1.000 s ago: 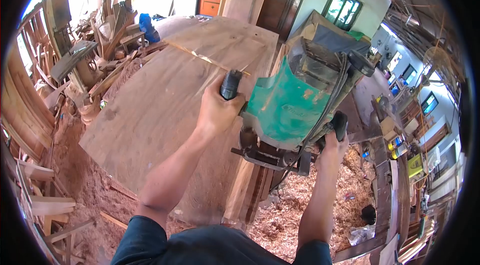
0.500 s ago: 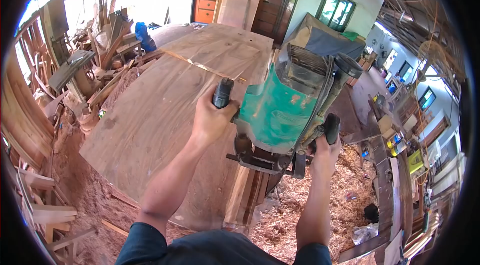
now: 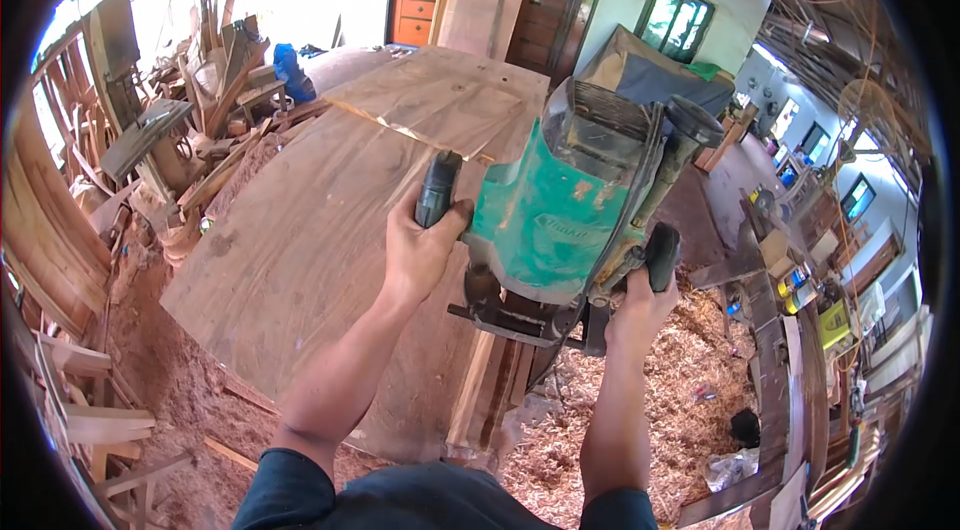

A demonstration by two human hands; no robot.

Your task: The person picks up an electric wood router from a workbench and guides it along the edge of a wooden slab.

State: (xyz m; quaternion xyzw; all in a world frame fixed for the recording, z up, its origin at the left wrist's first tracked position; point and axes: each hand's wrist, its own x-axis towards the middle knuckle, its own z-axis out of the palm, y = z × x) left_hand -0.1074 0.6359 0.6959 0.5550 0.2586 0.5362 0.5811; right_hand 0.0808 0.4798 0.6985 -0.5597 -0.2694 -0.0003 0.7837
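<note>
A green plunge router (image 3: 550, 215) with a dusty black top stands in front of me, over the right edge of a broad wooden panel (image 3: 300, 220). My left hand (image 3: 425, 240) wraps round its black left handle (image 3: 440, 188). On the other side, my right hand (image 3: 643, 305) is closed on the right handle (image 3: 662, 257). A dark cord runs down the right side of the router. Beneath its base, narrow wooden strips (image 3: 490, 385) extend toward me; the bit and its contact with the wood are hidden.
Wood shavings (image 3: 640, 410) cover the floor at lower right. Scrap wood (image 3: 225, 80) is heaped at left beside a blue bag (image 3: 290, 73). A long plank bench (image 3: 775, 380) with bottles and boxes runs along the right. A thin wood strip (image 3: 385, 123) lies across the panel.
The router and both hands have shifted very slightly to the left over the panel edge. Both hands keep their grip.
</note>
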